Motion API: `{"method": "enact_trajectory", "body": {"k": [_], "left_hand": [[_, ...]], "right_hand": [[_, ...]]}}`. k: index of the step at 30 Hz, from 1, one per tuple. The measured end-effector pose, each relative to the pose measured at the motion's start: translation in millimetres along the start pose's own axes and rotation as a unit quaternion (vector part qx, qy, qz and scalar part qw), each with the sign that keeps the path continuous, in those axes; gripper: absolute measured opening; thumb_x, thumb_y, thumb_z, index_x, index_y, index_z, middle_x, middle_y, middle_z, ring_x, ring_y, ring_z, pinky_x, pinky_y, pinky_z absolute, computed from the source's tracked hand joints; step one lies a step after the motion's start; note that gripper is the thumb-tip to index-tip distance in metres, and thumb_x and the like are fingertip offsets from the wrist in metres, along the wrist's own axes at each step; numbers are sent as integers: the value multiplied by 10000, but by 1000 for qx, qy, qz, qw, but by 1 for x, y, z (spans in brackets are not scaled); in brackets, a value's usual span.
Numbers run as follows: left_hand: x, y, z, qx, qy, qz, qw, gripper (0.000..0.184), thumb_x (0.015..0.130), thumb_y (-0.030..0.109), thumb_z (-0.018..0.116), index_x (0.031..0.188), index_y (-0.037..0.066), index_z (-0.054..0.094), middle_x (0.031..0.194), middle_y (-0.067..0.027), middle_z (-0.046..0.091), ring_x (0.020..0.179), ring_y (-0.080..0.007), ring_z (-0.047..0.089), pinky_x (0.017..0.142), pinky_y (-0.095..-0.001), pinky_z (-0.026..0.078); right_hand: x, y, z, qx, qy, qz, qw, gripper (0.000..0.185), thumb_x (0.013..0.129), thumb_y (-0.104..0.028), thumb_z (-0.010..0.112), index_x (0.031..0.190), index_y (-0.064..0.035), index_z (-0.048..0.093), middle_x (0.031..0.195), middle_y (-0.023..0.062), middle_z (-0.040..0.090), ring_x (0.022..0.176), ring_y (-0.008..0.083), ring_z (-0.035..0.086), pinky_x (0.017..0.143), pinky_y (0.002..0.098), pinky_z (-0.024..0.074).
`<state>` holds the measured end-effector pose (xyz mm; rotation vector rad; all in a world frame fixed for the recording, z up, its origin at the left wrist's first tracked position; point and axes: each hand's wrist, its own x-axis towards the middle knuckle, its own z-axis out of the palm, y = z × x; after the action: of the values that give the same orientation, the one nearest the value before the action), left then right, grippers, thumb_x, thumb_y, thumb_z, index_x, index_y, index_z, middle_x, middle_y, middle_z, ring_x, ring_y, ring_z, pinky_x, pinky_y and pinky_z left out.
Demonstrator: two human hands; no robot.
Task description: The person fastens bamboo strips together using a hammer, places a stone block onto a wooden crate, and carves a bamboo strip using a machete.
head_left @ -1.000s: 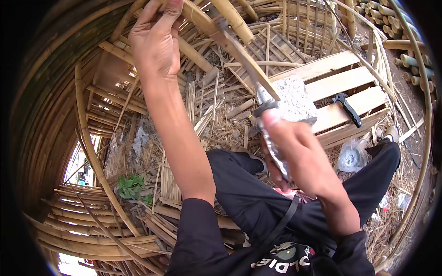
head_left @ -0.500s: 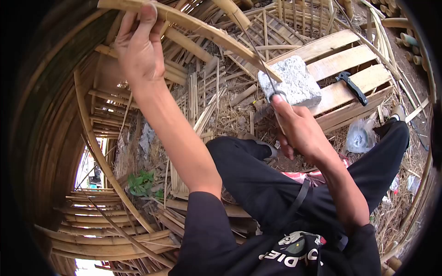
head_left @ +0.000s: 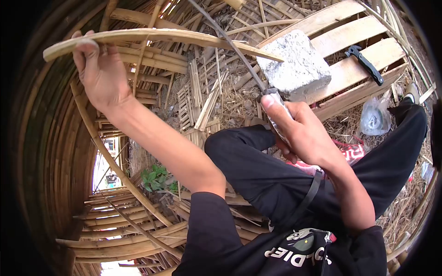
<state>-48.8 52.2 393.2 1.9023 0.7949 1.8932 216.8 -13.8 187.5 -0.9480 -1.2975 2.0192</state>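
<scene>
My left hand point(head_left: 102, 73) is raised at the upper left, its fingers closed around a split bamboo strip point(head_left: 170, 36) near the thick end. The strip runs to the right, and its thin tip lies over the top of a rough whitish block point(head_left: 294, 60). In the middle, my right hand point(head_left: 301, 131) is wrapped round the handle of a long-bladed knife point(head_left: 225, 37), thumb along the top. The dark narrow blade points up and to the left and crosses the strip in view; I cannot tell whether they touch.
The block sits on a slatted wooden crate point(head_left: 354, 34), beside a black hand tool point(head_left: 366, 64). A clear plastic bag point(head_left: 374, 117) lies near my leg. Bamboo offcuts point(head_left: 209, 101) litter the ground, and a bamboo slat wall point(head_left: 50, 152) stands at the left.
My left hand has moved left and down, and the bamboo strip now lies flatter. The knife has turned, showing more of its blade's broad side. The view has shifted slightly.
</scene>
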Motion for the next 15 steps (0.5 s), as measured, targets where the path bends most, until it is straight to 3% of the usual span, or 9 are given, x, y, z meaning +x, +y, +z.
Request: {"method": "enact_trajectory", "body": {"k": [3, 4, 6, 8, 10, 12, 15], "left_hand": [[-3, 7, -9, -5, -6, 3, 1000, 445, 932, 61, 687, 1348, 103, 538, 1156, -72, 677, 1050, -193, 630, 996, -411, 489], [-2, 9, -4, -7, -11, 5, 1000, 445, 932, 61, 687, 1348, 103, 538, 1156, -72, 677, 1050, -193, 630, 996, -411, 489], [-6, 12, 1, -25, -38, 0, 999, 416, 932, 40, 674, 1324, 103, 551, 1145, -73, 681, 1056, -196, 627, 997, -420, 493], [-5, 13, 2, -27, -25, -4, 999, 402, 928, 38, 679, 1307, 101, 560, 1128, -75, 685, 1057, -199, 626, 996, -423, 499], [-7, 13, -6, -29, -13, -9, 999, 389, 924, 35, 683, 1290, 100, 569, 1112, -77, 688, 1059, -202, 625, 994, -426, 505], [-7, 12, -18, -40, -26, 1, 999, 371, 908, 45, 706, 1256, 102, 590, 1089, -83, 692, 1044, -208, 630, 978, -429, 526], [-15, 22, -16, -54, -27, -3, 998, 361, 900, 51, 720, 1237, 101, 602, 1079, -77, 692, 1000, -210, 648, 965, -424, 545]], "right_hand": [[-13, -18, 12, -9, 15, 18, 1000, 685, 1017, -565, 470, 662, 19, 523, 536, 111, 550, 474, 185, 584, 473, 372, 473], [-15, -21, 17, -15, 22, -31, 999, 672, 1020, -539, 479, 693, 43, 550, 540, 137, 554, 509, 211, 604, 519, 401, 482], [-22, -29, 25, 19, -13, -110, 994, 603, 1009, -564, 522, 712, -39, 501, 558, -6, 465, 446, 86, 449, 418, 275, 341], [-11, -20, 33, -6, -17, -196, 980, 603, 1004, -564, 533, 716, -36, 502, 563, -14, 456, 464, 78, 431, 426, 270, 330], [-2, -9, 27, -59, 22, -129, 990, 638, 1031, -491, 491, 752, 74, 595, 554, 181, 567, 539, 250, 621, 584, 439, 492], [26, 28, 6, 17, 85, 23, 996, 671, 1032, -532, 469, 697, 42, 562, 533, 125, 561, 457, 215, 592, 493, 396, 482], [42, 77, -36, 40, 107, 89, 990, 671, 1030, -564, 450, 672, -1, 517, 514, 72, 523, 392, 174, 548, 403, 336, 448]]}}
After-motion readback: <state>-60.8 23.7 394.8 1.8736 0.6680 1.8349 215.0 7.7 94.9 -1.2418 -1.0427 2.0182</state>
